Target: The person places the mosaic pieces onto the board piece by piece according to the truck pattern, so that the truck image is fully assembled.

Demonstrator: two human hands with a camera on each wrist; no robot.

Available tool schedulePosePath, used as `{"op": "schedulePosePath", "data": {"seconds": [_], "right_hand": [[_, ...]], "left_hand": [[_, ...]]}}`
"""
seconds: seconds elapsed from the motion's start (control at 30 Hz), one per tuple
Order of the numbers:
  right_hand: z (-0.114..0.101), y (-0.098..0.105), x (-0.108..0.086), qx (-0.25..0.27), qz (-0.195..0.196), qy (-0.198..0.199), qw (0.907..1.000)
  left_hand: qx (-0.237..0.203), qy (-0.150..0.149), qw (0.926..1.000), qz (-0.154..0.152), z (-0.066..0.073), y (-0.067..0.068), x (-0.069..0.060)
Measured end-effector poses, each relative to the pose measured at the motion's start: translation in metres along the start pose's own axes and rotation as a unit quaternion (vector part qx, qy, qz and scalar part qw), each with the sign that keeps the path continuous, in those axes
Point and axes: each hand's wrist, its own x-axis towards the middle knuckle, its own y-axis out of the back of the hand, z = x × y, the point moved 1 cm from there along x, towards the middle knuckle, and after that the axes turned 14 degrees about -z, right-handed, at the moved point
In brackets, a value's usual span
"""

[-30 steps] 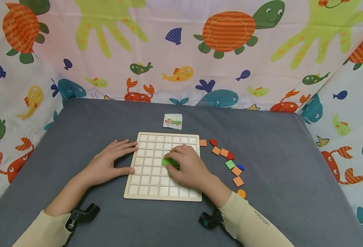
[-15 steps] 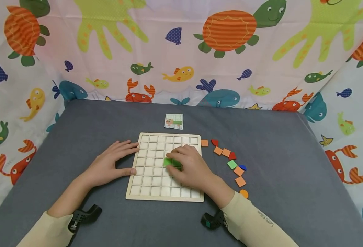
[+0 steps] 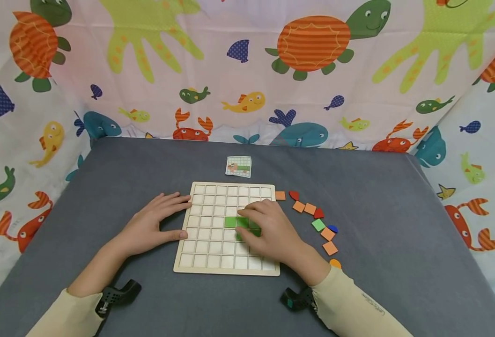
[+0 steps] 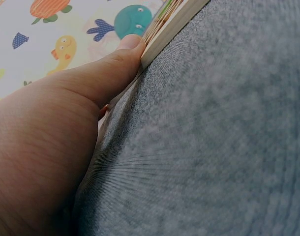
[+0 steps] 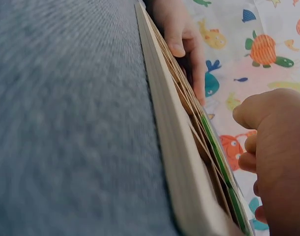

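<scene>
A pale wooden grid board (image 3: 205, 234) lies on the grey cloth. My left hand (image 3: 151, 222) rests along its left edge with straight fingers; in the left wrist view the thumb (image 4: 113, 66) touches the board's side (image 4: 172, 29). Over the right half of the board is my right hand (image 3: 270, 229), thumb and index finger apart around several green square tiles (image 3: 230, 222) set in the grid. Part of those tiles is hidden under that hand. The right wrist view shows its thumb (image 5: 251, 110) above the board's green tiles (image 5: 216, 142), with nothing visibly held.
Loose pieces lie in a curved row right of the board: several orange squares (image 3: 299, 206), red pieces (image 3: 319, 213), a green square (image 3: 318, 225), a blue piece (image 3: 333, 229) and an orange round one (image 3: 335, 263). Beyond the board is a small pattern card (image 3: 238, 167).
My right hand has shifted slightly right across the board, and more of the green tiles shows beside its fingers. The left hand has stayed at the board's edge.
</scene>
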Motion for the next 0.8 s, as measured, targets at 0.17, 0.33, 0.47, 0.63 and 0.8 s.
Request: {"op": "schedulePosePath", "data": {"seconds": [0.17, 0.33, 0.47, 0.63, 0.8], "right_hand": [[0.001, 0.004, -0.007, 0.004, 0.012, -0.006, 0.9999], [0.002, 0.007, -0.012, 0.000, 0.021, -0.004, 0.9998], [0.004, 0.009, -0.017, -0.005, 0.028, -0.006, 0.9996], [0.006, 0.012, -0.029, -0.013, 0.040, -0.012, 0.9991], [0.011, 0.015, -0.041, -0.010, 0.047, -0.016, 0.9987]], "left_hand": [[-0.001, -0.001, 1.0000, -0.003, 0.000, 0.000, 0.000], [0.000, -0.005, 1.0000, 0.002, 0.002, 0.001, -0.002], [0.003, -0.004, 1.0000, 0.003, 0.003, 0.001, -0.004], [0.006, -0.006, 1.0000, 0.004, 0.003, 0.000, -0.003], [-0.001, -0.007, 1.0000, 0.001, 0.003, 0.002, -0.003]]}}
